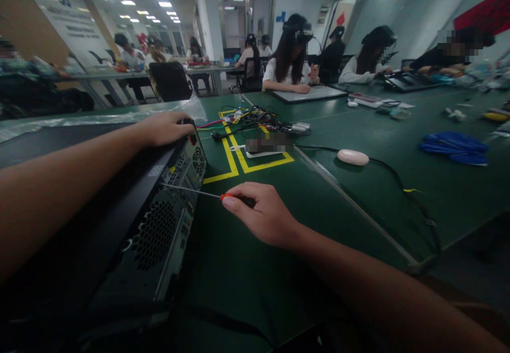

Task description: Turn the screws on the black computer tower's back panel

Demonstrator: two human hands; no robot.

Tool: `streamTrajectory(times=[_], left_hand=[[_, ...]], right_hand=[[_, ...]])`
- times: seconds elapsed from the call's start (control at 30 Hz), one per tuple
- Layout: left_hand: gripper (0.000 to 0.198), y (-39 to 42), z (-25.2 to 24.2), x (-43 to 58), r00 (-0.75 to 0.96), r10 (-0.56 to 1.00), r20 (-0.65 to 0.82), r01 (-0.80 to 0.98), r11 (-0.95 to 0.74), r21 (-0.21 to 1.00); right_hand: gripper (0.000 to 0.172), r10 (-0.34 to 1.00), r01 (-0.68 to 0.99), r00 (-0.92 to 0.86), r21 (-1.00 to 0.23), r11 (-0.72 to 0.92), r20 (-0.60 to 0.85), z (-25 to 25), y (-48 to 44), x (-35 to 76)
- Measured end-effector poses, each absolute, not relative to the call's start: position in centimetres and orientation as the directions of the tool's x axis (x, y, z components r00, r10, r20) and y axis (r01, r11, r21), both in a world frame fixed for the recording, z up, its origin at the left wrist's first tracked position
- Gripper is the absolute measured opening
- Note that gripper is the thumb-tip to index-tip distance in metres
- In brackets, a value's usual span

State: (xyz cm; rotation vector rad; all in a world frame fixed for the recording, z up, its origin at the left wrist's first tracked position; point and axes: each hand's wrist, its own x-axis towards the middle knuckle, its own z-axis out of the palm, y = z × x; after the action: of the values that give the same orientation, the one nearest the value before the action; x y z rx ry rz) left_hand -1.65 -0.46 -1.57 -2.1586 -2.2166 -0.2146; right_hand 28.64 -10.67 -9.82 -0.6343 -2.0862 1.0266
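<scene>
A black desktop computer case (79, 183) lies on its side at the left, its metal back panel with vent holes facing right. My left hand (169, 128) grips the far rear corner of the case, thumb along the back edge and the other fingers mostly hidden. In my right hand (261, 212) is a screwdriver (195, 189) with a red and black handle, held closed between thumb and fingers. Its long thin shaft points left, and the tip meets the upper rear edge of the case. Whether a screw sits under the tip is too small to tell.
Beyond the case lie tangled cables (263, 119) and a white-edged device (266, 151) within yellow tape lines on the green table (342, 225). A pale oval object (353, 157), a black cable (394, 175) and blue cloth (454, 147) lie to the right. Several people sit across the table.
</scene>
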Motion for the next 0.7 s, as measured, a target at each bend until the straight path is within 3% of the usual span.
streamTrajectory(times=[0.23, 0.4, 0.7], left_hand=[[0.073, -0.5, -1.5, -1.6, -0.021, 0.993, 0.115, 0.997, 0.013, 0.073], [0.072, -0.7, -1.3, -1.4, -0.034, 0.992, 0.118, 0.996, 0.025, 0.081], [0.067, -1.7, -0.6, -0.4, 0.013, 0.997, 0.071, 0.999, -0.016, 0.042]], right_hand=[[0.032, 0.724, 0.111, -0.608, -0.868, 0.484, 0.325, -10.1, -11.0, 28.6], [0.017, 0.69, 0.065, -0.62, -0.852, 0.52, 0.374, -9.9, -10.9, 28.6], [0.016, 0.712, 0.115, -0.587, -0.831, 0.543, 0.384, -9.6, -10.7, 28.8]])
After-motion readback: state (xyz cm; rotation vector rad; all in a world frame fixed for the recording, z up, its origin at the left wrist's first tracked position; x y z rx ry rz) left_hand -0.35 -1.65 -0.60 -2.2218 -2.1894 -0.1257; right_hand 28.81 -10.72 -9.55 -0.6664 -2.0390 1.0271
